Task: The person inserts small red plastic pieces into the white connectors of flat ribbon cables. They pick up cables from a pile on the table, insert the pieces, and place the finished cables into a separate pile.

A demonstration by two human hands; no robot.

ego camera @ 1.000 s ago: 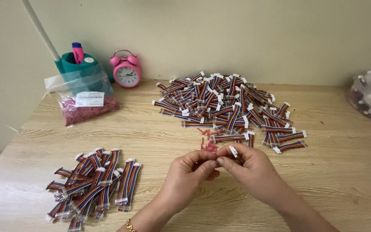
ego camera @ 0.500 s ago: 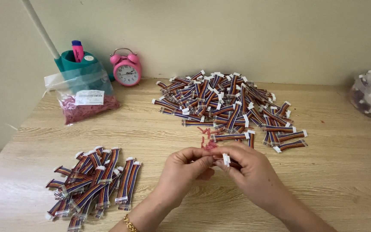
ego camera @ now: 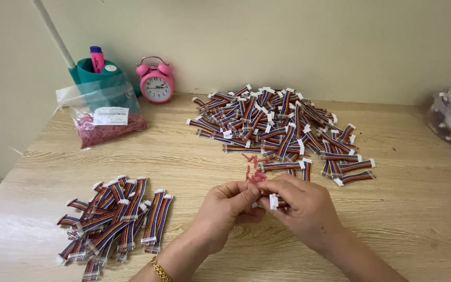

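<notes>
Here, both hands meet over the middle of the pale wood-grain tabletop [ego camera: 403, 219], fingertips pressed together on a single short multicoloured ribbon cable with white plastic end connectors [ego camera: 273, 201]. The left hand [ego camera: 225, 209] pinches the cable's left end from the near side; the right hand [ego camera: 304, 206] closes over the rest, one white connector showing between its thumb and forefinger. Both hands are thus clamped on the same piece. Most of the cable is hidden under the fingers, but what shows suggests a long axis running roughly left to right, across the person's body, and lifted just off the surface.

Touching the far side of the fingertips lies a small scatter of loose red plastic bits [ego camera: 254, 169]. Beyond these, farther from the person and slightly rightward, spreads the large heap of like ribbon cables [ego camera: 277, 125]; its nearest strands lie just past the right hand, which is the closer of the two to it. The smaller pile of ribbon cables [ego camera: 116, 219], laid more nearly parallel, sits well apart to the left, nearer the left hand.

At the back left stand a clear plastic bag of red pieces [ego camera: 105, 122], a teal pen cup [ego camera: 100, 73] and a pink twin-bell alarm clock [ego camera: 156, 83].
</notes>
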